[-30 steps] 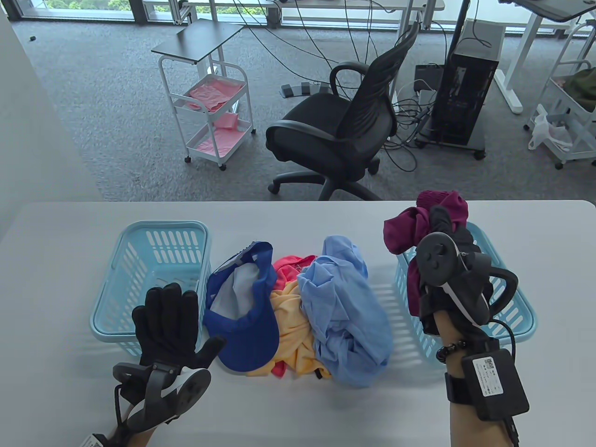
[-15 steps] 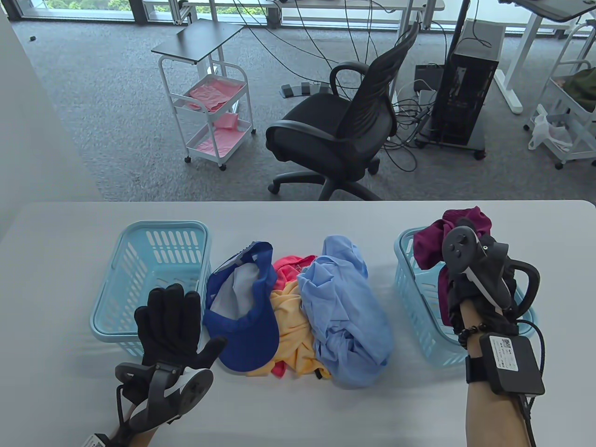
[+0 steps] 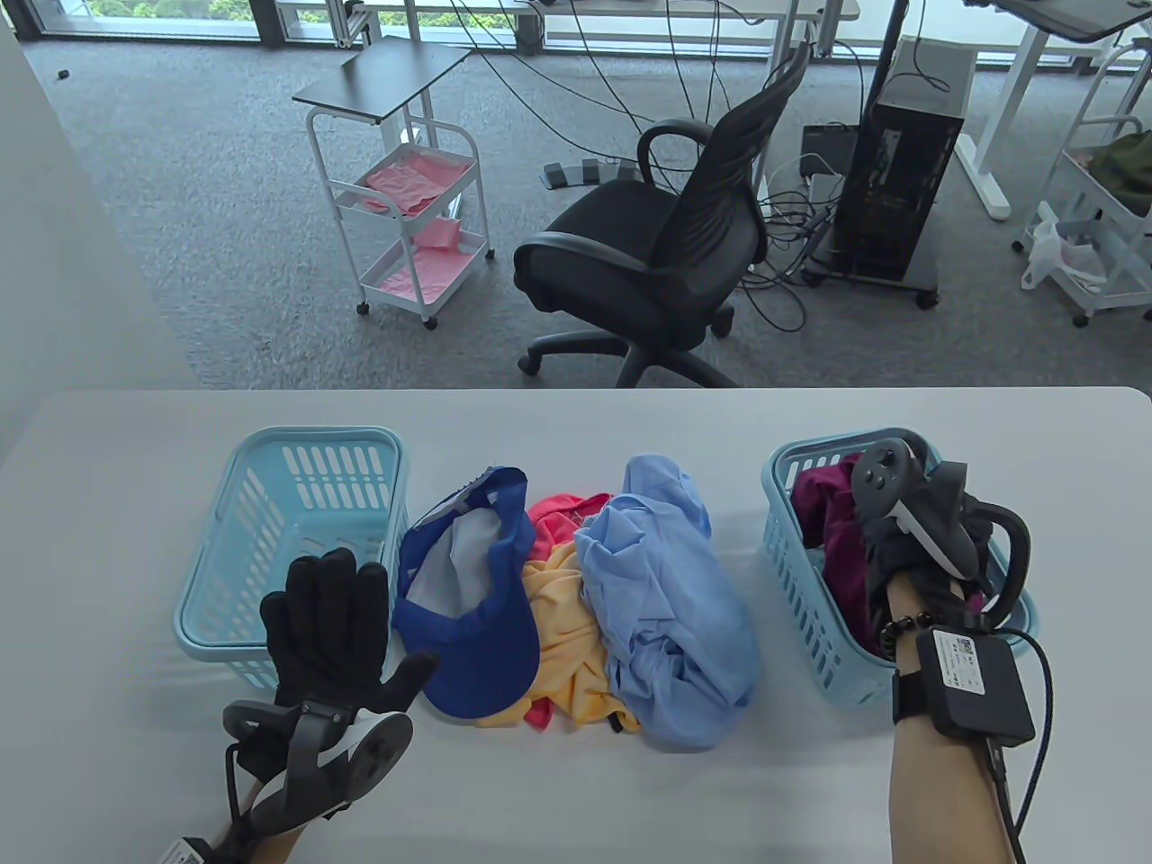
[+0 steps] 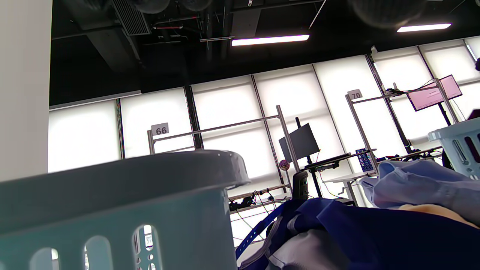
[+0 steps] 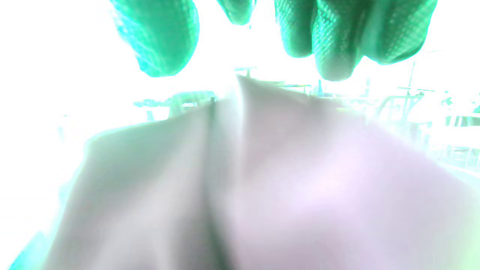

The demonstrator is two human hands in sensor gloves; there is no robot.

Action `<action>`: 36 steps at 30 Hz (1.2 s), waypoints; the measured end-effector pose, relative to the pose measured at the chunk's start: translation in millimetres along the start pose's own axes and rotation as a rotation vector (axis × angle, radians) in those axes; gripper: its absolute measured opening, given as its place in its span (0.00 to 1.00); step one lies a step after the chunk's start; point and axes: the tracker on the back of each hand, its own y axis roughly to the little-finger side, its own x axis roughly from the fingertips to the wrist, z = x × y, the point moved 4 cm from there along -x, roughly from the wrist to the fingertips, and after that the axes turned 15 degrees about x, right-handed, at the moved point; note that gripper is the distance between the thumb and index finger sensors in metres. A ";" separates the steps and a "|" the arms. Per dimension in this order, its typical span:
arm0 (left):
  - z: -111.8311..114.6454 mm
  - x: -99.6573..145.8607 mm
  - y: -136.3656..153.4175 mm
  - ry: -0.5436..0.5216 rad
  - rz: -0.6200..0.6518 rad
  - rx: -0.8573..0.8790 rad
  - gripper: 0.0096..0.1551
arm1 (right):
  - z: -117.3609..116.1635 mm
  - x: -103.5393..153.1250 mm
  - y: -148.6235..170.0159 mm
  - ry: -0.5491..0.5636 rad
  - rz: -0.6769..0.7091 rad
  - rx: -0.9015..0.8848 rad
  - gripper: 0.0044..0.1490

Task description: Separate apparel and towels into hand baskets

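My right hand (image 3: 891,549) is down inside the right light-blue basket (image 3: 781,468), over a maroon garment (image 3: 832,531) that lies in it. In the right wrist view the thumb and fingers (image 5: 330,45) hang apart above the overexposed cloth (image 5: 262,180), with light between them. My left hand (image 3: 328,621) lies flat and empty, fingers spread, at the front rim of the empty left basket (image 3: 297,441). Between the baskets is a pile: a blue cap (image 3: 477,630), a light-blue shirt (image 3: 666,612), an orange garment (image 3: 562,621) and a pink-red one (image 3: 562,513).
The left wrist view looks low across the table: the left basket's wall (image 4: 112,195) is close, then the cap (image 4: 356,232), the shirt (image 4: 420,183) and the right basket (image 4: 457,146). An office chair (image 3: 648,261) and a white cart (image 3: 414,225) stand beyond the table's far edge.
My right hand carried the maroon garment from above the right basket's left rim down into that basket. The left hand and the pile have stayed put.
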 end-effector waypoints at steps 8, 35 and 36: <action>-0.6 0.1 -0.7 -0.001 0.002 0.003 0.61 | 29.0 18.6 -5.6 0.078 0.041 -0.106 0.52; 0.3 0.1 -2.2 0.002 0.016 0.029 0.61 | 37.8 79.7 -182.1 0.033 0.303 -0.206 0.58; 0.5 0.1 -2.6 0.004 0.017 0.031 0.61 | 32.9 79.5 -187.7 0.013 0.308 -0.204 0.59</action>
